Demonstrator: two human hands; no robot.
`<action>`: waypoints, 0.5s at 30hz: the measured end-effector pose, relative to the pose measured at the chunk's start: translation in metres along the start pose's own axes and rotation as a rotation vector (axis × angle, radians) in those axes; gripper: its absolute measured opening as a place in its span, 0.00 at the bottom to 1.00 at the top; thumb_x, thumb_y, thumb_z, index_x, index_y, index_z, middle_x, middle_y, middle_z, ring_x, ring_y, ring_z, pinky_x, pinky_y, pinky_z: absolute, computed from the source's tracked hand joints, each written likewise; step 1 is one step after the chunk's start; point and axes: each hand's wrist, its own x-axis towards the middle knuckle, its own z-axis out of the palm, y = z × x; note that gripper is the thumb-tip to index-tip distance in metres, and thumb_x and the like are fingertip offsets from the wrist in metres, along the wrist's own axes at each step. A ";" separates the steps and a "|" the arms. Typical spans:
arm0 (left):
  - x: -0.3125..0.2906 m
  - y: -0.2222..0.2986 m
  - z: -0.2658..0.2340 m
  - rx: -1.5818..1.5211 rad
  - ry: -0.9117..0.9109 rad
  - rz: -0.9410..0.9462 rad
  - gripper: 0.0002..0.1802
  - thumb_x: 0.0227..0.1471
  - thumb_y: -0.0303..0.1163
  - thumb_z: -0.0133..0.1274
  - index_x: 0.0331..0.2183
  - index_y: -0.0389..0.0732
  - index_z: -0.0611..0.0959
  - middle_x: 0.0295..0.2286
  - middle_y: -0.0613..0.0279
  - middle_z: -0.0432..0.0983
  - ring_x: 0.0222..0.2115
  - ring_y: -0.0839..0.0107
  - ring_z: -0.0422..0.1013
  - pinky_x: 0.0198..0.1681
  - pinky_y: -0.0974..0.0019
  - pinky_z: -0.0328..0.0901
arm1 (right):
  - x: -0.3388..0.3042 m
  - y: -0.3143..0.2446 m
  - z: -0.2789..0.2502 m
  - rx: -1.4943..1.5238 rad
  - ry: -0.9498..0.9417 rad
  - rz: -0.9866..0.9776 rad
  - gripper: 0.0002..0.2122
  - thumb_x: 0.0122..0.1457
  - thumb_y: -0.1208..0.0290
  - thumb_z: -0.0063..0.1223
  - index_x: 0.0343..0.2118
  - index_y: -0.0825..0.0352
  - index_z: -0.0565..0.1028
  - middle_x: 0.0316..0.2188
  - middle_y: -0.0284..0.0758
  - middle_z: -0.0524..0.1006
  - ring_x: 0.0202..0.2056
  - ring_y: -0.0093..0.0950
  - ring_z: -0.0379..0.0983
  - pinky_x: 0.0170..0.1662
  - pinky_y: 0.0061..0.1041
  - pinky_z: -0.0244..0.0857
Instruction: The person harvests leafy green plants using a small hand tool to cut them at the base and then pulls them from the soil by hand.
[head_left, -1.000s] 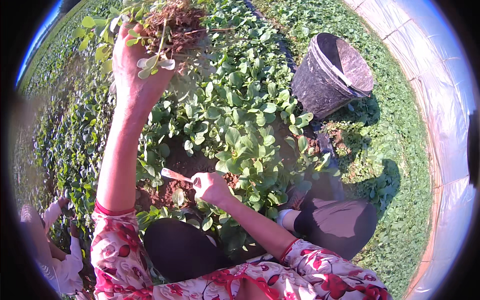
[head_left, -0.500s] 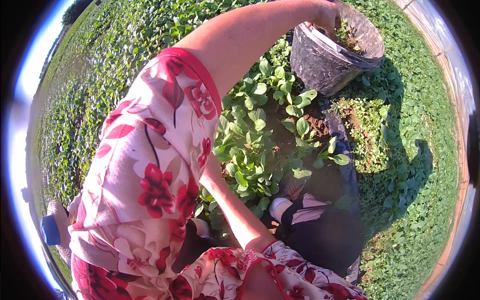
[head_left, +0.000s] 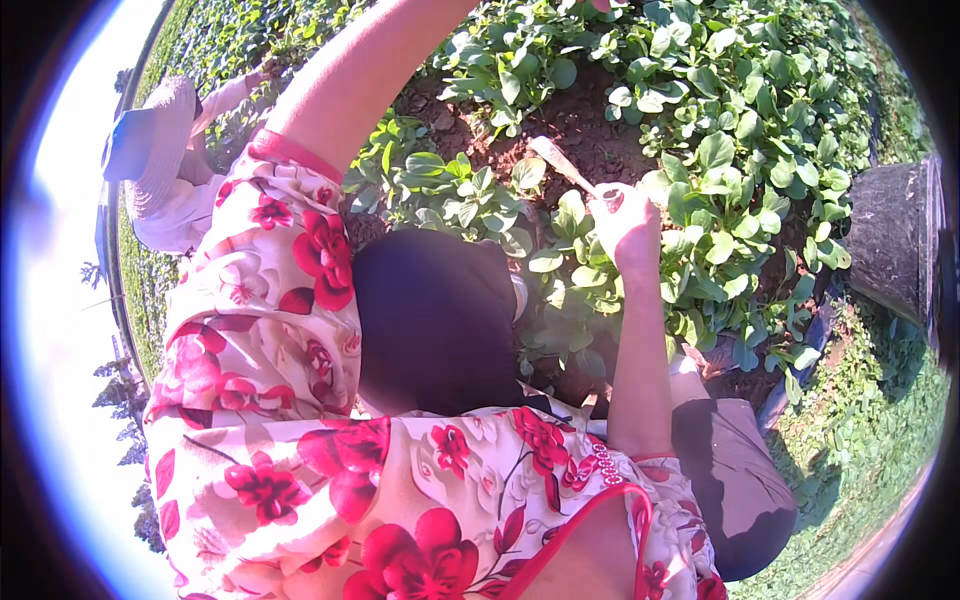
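My right hand point(head_left: 625, 228) is closed round the handle end of a small hand tool with a narrow flat blade point(head_left: 562, 163). The blade points up and left over bare reddish soil point(head_left: 590, 125). Young leafy green plants point(head_left: 715, 205) grow on both sides of that hand. My left forearm point(head_left: 375, 65) reaches up across the picture and passes the top edge, with the hand cut off from view. At the far right lies the dark, soil-smeared bucket point(head_left: 890, 235), seen from its side among the leaves.
Another person in a straw hat point(head_left: 165, 135) bends over the crop at the left. My dark-clothed knees point(head_left: 435, 320) are bent low beside the plants. Along the bed's right side runs a strip of dark sheeting point(head_left: 800, 375).
My left hand has left the bucket and gone out past the top edge. The view has swung left, so the bucket sits farther right. My right hand and its tool now show.
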 end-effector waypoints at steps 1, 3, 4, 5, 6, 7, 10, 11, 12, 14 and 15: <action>-0.019 -0.029 -0.014 -0.021 0.030 -0.096 0.23 0.36 0.39 0.66 0.37 0.43 0.83 0.27 0.61 0.81 0.28 0.68 0.77 0.29 0.67 0.70 | 0.001 -0.004 0.000 -0.199 -0.037 0.039 0.09 0.49 0.69 0.56 0.33 0.65 0.79 0.24 0.44 0.79 0.27 0.39 0.77 0.32 0.33 0.70; -0.044 -0.087 -0.027 0.005 0.020 -0.297 0.22 0.35 0.38 0.66 0.37 0.42 0.83 0.27 0.62 0.81 0.28 0.68 0.77 0.29 0.68 0.70 | -0.001 -0.010 -0.004 -0.365 -0.062 0.081 0.09 0.50 0.70 0.57 0.34 0.66 0.79 0.25 0.43 0.79 0.29 0.36 0.77 0.34 0.32 0.69; -0.064 -0.110 -0.031 0.053 0.002 -0.400 0.22 0.35 0.38 0.66 0.37 0.42 0.83 0.27 0.62 0.81 0.27 0.68 0.77 0.29 0.69 0.70 | -0.002 -0.012 0.002 -0.313 -0.076 0.071 0.09 0.51 0.71 0.59 0.35 0.67 0.79 0.25 0.41 0.80 0.29 0.32 0.78 0.36 0.30 0.69; -0.062 -0.127 -0.022 0.142 -0.084 -0.474 0.19 0.36 0.36 0.64 0.35 0.41 0.84 0.25 0.62 0.80 0.25 0.70 0.76 0.26 0.70 0.69 | 0.001 -0.012 -0.003 -0.478 -0.060 0.129 0.09 0.52 0.71 0.59 0.37 0.64 0.80 0.27 0.41 0.80 0.31 0.34 0.78 0.37 0.30 0.69; -0.072 -0.149 -0.018 0.242 -0.142 -0.579 0.16 0.37 0.34 0.62 0.33 0.39 0.84 0.23 0.62 0.80 0.23 0.71 0.75 0.24 0.72 0.68 | 0.002 -0.012 0.002 -0.440 -0.105 0.134 0.10 0.52 0.70 0.59 0.38 0.62 0.79 0.28 0.40 0.80 0.33 0.33 0.78 0.38 0.29 0.70; -0.075 -0.177 -0.014 0.375 -0.223 -0.564 0.15 0.38 0.33 0.61 0.31 0.38 0.84 0.22 0.61 0.79 0.21 0.71 0.74 0.22 0.71 0.67 | 0.003 -0.015 0.009 -0.412 -0.107 0.111 0.11 0.52 0.70 0.59 0.39 0.62 0.79 0.29 0.39 0.80 0.33 0.33 0.78 0.38 0.29 0.70; -0.095 -0.287 0.004 0.627 -0.116 -0.695 0.15 0.40 0.34 0.59 0.32 0.35 0.83 0.24 0.55 0.79 0.23 0.65 0.75 0.25 0.64 0.70 | 0.016 -0.018 0.051 -0.396 -0.188 0.020 0.11 0.51 0.70 0.60 0.39 0.61 0.79 0.28 0.39 0.80 0.31 0.35 0.78 0.37 0.31 0.70; -0.096 -0.299 0.022 0.657 0.043 -0.579 0.17 0.41 0.37 0.60 0.32 0.34 0.83 0.27 0.53 0.80 0.28 0.59 0.77 0.30 0.58 0.71 | 0.022 -0.016 0.057 -0.426 -0.197 0.021 0.11 0.51 0.70 0.60 0.39 0.61 0.79 0.27 0.39 0.80 0.31 0.36 0.78 0.37 0.31 0.70; -0.105 -0.328 0.033 0.632 0.258 -0.534 0.19 0.44 0.41 0.59 0.36 0.37 0.82 0.34 0.50 0.79 0.35 0.58 0.76 0.37 0.55 0.71 | 0.025 -0.020 0.071 -0.436 -0.230 -0.005 0.11 0.51 0.70 0.60 0.38 0.61 0.79 0.27 0.40 0.80 0.31 0.37 0.78 0.36 0.32 0.70; -0.094 -0.328 0.056 0.513 0.293 -0.644 0.26 0.40 0.41 0.59 0.43 0.43 0.78 0.42 0.46 0.72 0.42 0.52 0.73 0.42 0.53 0.70 | 0.035 -0.017 0.086 -0.471 -0.231 -0.015 0.10 0.50 0.70 0.59 0.37 0.61 0.79 0.26 0.42 0.79 0.32 0.41 0.78 0.35 0.34 0.70; -0.095 -0.317 0.067 0.556 0.382 -0.710 0.28 0.40 0.41 0.61 0.46 0.48 0.75 0.43 0.49 0.67 0.45 0.52 0.70 0.44 0.50 0.69 | 0.039 -0.018 0.093 -0.487 -0.231 -0.027 0.09 0.50 0.70 0.59 0.36 0.62 0.79 0.26 0.42 0.79 0.32 0.42 0.78 0.35 0.34 0.70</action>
